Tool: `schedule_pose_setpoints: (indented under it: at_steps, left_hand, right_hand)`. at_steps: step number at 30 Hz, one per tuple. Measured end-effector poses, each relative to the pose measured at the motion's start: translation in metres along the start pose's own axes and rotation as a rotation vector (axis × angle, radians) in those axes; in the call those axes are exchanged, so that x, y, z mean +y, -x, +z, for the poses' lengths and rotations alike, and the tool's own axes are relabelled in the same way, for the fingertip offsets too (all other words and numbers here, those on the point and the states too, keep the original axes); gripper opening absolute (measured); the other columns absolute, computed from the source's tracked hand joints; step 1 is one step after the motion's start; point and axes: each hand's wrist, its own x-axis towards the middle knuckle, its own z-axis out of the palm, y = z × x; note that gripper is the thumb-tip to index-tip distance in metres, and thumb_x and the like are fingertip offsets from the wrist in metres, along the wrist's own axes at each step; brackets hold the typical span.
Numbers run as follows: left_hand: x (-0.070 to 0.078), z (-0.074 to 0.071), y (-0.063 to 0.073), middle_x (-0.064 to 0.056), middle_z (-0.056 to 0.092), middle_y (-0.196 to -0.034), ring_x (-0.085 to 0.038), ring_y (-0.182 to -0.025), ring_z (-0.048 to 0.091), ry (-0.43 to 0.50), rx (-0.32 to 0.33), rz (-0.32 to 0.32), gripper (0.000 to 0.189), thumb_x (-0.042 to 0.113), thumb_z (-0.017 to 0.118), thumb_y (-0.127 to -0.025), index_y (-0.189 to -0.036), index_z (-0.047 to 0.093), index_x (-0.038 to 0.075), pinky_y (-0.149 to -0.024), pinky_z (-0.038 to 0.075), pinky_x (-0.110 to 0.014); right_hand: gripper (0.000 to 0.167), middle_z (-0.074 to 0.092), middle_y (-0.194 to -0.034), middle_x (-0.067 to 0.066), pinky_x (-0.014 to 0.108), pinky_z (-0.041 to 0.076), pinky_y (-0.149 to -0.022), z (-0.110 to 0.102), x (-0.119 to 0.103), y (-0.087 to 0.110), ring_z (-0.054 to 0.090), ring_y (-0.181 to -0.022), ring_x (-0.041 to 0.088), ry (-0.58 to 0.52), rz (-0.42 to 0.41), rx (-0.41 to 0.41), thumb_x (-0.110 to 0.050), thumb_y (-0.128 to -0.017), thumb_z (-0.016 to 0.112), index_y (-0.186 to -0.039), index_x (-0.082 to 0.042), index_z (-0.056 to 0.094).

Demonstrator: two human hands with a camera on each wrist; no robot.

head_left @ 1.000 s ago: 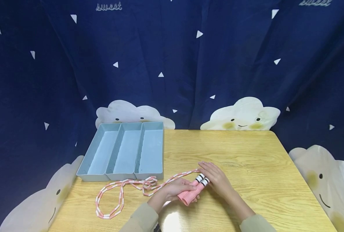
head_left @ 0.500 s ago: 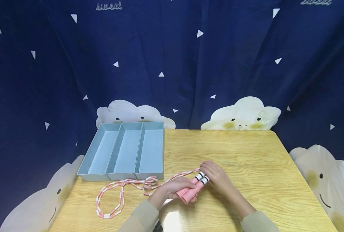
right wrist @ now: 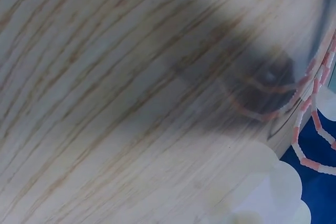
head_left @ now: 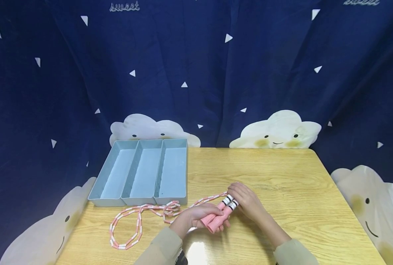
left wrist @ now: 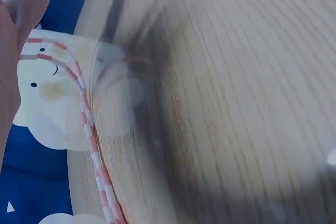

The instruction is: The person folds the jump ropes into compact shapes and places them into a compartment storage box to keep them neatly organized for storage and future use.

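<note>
My left hand (head_left: pixel 201 216) grips the two pink handles of a beaded jump rope (head_left: pixel 125 247) side by side, thumb on top. Black and white bands ring the handles' far ends. There my right hand (head_left: pixel 247 201) curls its fingers over the handle ends and the start of the rope; its fingertips are partly hidden. From it the pink and white rope runs left across the table, ending in a loose loop. In the left wrist view the doubled rope (left wrist: pixel 86 114) hangs beside part of a hand; in the right wrist view rope strands (right wrist: pixel 310 108) show at the right.
A blue tray (head_left: pixel 123 202) with three long compartments stands at the back left of the wooden table (head_left: pixel 266 173), just behind the rope. A dark blue curtain (head_left: pixel 196 55) with clouds and triangles hangs around the table.
My right hand's fingers have gone from straighter to curled over the handle ends. The left hand keeps its grip, and the handles have shifted only slightly. Loop and tray stay put.
</note>
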Motion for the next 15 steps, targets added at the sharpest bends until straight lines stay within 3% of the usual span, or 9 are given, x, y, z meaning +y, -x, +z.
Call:
schedule_pose_setpoints:
  at_steps: [5,11,15]
  left_hand:
    - [0.001,0.0011,0.0003,0.002,0.057,-0.082,-0.007,-0.066,0.056,0.022,0.025,-0.046,0.032,0.016,0.036,-0.092,-0.117,0.047,0.0,-0.059,0.049,-0.019]
    - [0.0017,0.005,-0.0008,0.004,0.056,-0.077,-0.006,-0.065,0.056,0.029,0.053,-0.105,0.017,0.019,0.036,-0.091,-0.093,0.051,0.01,-0.068,0.052,-0.026]
    - [0.0007,0.0066,-0.0016,0.004,0.058,-0.077,-0.007,-0.069,0.059,0.033,0.046,-0.126,0.019,0.019,0.033,-0.091,-0.088,0.051,0.012,-0.072,0.052,-0.029]
  right_hand:
    - [0.024,0.063,-0.101,0.008,0.041,0.042,-0.095,-0.0008,0.0,-0.0034,0.057,-0.099,0.027,0.003,-0.014,0.012,-0.014,-0.084,0.047,-0.097,0.0,0.062]
    - [0.03,0.062,-0.102,0.008,0.04,0.041,-0.096,-0.0006,-0.0007,-0.0042,0.057,-0.099,0.026,0.004,-0.011,0.011,-0.023,-0.094,0.041,-0.098,-0.002,0.061]
    - [0.033,0.062,-0.101,0.008,0.042,0.043,-0.094,-0.0003,-0.0009,-0.0041,0.057,-0.099,0.026,0.004,-0.006,0.007,-0.025,-0.096,0.038,-0.097,-0.001,0.061]
